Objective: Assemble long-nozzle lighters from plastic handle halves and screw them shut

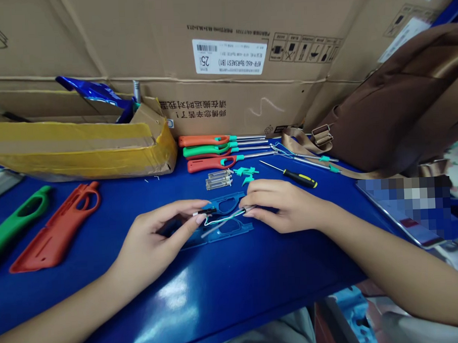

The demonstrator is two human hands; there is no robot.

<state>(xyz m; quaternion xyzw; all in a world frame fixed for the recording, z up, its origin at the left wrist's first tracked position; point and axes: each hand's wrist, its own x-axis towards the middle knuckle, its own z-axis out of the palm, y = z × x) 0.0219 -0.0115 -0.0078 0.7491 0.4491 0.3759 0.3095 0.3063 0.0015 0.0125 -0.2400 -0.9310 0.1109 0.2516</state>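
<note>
We pinch the wire (225, 218) at its black ends, left hand (156, 240) and right hand (279, 204) both nearly closed on it (a light, even hold suits it), at centre frame above the blue shell (231, 233) on the surface (204, 299).

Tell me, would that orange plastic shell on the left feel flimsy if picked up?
The orange plastic shell probably feels light for its size, being a thin hollow moulding. It may flex slightly around its open loop. Lying flat on the blue bench, it seems unlikely to roll.
</note>
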